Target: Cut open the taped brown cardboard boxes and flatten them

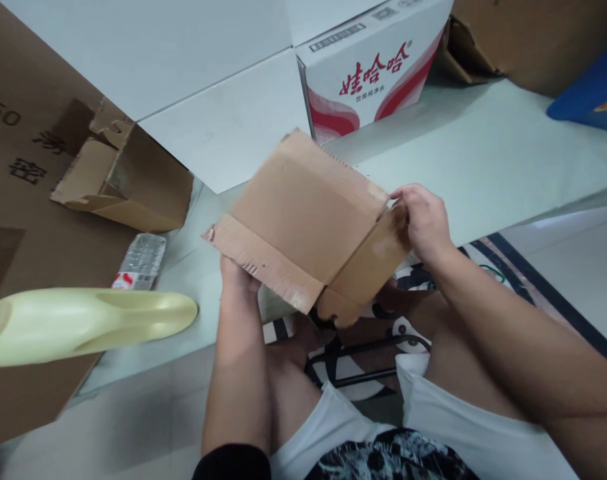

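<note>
"What are your hands doing?"

"My right hand point(426, 223) pinches a corner of the cardboard box point(306, 213); my left hand point(238, 273) is under another edge, fingers hidden, so I can't tell their grip."

"And the box?"

"Brown, flat-sided, creased, its torn edges ragged and pale. I hold it tilted over the table's point(498, 153) edge."

From where I stand, the cardboard box point(308, 207) is between the left hand point(239, 275) and right hand point(427, 223), a Wahaha water carton point(376, 83) on the table point(513, 160) behind, a water bottle point(142, 259) leftward.
</note>
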Demonstrator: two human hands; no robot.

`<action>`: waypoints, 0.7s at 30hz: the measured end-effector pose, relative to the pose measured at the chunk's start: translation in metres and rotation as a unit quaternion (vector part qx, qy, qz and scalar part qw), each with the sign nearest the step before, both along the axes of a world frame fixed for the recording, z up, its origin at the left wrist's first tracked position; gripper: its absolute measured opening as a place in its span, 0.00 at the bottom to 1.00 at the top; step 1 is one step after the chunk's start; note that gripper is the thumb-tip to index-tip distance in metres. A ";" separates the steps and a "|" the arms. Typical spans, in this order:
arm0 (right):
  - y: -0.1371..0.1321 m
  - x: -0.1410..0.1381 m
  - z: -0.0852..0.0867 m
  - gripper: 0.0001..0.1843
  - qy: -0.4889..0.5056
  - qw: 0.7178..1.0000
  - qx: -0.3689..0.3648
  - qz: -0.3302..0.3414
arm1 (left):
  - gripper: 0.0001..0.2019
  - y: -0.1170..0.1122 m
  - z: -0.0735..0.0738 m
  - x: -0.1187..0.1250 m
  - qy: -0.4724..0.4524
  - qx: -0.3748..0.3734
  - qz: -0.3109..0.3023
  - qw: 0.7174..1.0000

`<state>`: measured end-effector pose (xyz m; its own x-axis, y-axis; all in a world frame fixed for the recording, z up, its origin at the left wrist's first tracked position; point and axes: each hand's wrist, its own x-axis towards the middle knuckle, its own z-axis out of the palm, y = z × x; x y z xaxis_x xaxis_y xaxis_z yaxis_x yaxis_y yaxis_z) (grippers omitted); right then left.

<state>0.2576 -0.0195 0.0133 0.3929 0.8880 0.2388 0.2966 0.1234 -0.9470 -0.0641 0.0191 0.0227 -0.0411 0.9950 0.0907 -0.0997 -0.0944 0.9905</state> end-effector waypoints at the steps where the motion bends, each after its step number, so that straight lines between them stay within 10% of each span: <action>1: 0.000 0.001 0.000 0.18 -0.037 0.999 -0.002 -0.004 | 0.28 -0.002 0.007 0.000 -0.039 0.006 0.002 0.999; 7: 0.008 0.000 -0.011 0.35 0.080 0.996 -0.033 0.027 | 0.28 -0.013 0.016 0.006 -0.132 0.016 0.039 0.990; 17: -0.006 -0.019 0.012 0.32 0.325 0.878 -0.245 0.254 | 0.27 -0.006 0.007 0.007 -0.171 0.034 0.079 0.982; 21: -0.001 -0.020 0.005 0.30 0.294 0.908 -0.212 0.211 | 0.28 -0.004 0.010 0.015 -0.211 0.014 0.028 0.977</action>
